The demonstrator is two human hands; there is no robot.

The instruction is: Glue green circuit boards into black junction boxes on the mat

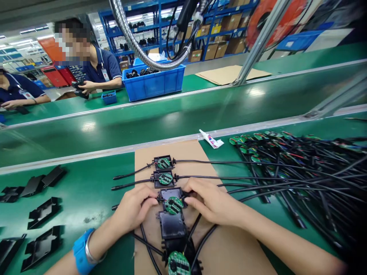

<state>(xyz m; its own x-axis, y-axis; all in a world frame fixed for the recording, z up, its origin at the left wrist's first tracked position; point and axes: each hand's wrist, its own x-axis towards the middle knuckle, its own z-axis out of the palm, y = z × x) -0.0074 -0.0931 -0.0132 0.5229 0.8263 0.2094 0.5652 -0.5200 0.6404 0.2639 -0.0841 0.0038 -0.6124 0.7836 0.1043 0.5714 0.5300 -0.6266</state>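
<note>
My left hand (140,204) pinches the black cable at the left side of a round green circuit board (174,205). On the board's other side, my right hand (205,198) grips the cable between thumb and forefinger. That board lies over a black plastic housing (171,194) on the cardboard sheet. Behind it, two more housings hold boards, the nearer board (165,178) and the farther board (163,163), with cables running out both sides. Closer to me are a bare black housing (172,225) and another wired circuit board (179,263).
Black plastic shells (43,244) lie on the green bench at left. A heap of wired cables (295,168) covers the right. A white tube (211,139) lies near the bench's back rail. Beyond the conveyor (114,122) stand a blue bin (155,83) and two people. A metal hose (143,57) hangs overhead.
</note>
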